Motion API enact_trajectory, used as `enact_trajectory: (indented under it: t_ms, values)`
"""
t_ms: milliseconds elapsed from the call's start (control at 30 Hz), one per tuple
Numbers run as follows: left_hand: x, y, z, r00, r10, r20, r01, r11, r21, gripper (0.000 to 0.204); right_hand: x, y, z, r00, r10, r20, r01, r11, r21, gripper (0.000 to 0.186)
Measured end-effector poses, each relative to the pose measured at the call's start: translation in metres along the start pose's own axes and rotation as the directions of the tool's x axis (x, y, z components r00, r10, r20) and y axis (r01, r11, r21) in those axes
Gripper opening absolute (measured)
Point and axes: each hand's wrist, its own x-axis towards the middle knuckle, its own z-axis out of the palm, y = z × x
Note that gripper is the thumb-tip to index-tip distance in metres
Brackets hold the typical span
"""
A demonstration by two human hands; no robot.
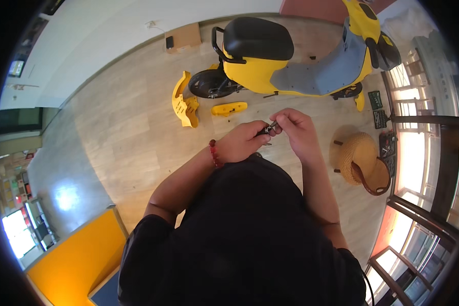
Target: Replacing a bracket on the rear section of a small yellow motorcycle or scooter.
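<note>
In front of my body, both hands meet over the floor. My left hand [239, 142], below a red bead bracelet on the wrist, is closed around a small dark tool-like piece [264, 131]. Opposite it, my right hand [298, 133] pinches a short, thin metal piece [273, 124] whose lower end meets the dark one. Both pieces are too small to name, and my fingers cover parts of them. Beyond my hands stands a yellow scooter [252, 71] with a black seat [258, 38] and a grey footboard [319, 76].
A curved yellow body panel [181, 102] and a smaller yellow cover [229, 108] lie by the scooter's rear wheel. At right are a wicker chair [356, 153] and open tool cases [380, 119]. A phone [170, 42] rests on cardboard [187, 36] near the wall.
</note>
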Motion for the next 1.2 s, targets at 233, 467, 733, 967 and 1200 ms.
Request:
enact_trajectory:
  t_ms: [233,467,733,967,1200]
  values:
    - [-0.023,0.013,-0.028,0.996,-0.034,0.088,0.030,0.999,0.041,0.014,0.010,-0.037,-0.081,0.844,-0.241,-0.480,0.385,0.894,0.229,0.019]
    - [-0.025,0.024,-0.044,0.991,-0.006,-0.137,-0.099,0.663,-0.742,0.016,0.005,-0.047,-0.022,0.917,-0.288,-0.275,0.297,0.955,-0.009,0.021]
    - [-0.056,-0.038,-0.061,0.951,-0.221,-0.215,-0.066,0.536,-0.842,0.016,0.009,0.002,-0.034,0.953,0.054,-0.299,0.084,0.899,0.430,0.022]
    - [-0.053,-0.053,-0.083,0.948,-0.257,-0.187,-0.037,0.496,-0.867,0.014,0.036,0.031,-0.023,0.913,0.115,-0.390,0.054,0.916,0.397,0.020]
    - [-0.037,-0.070,-0.117,0.924,-0.340,-0.176,0.058,0.579,-0.814,0.015,0.083,0.066,-0.020,0.938,0.172,-0.301,-0.036,0.912,0.409,0.019]
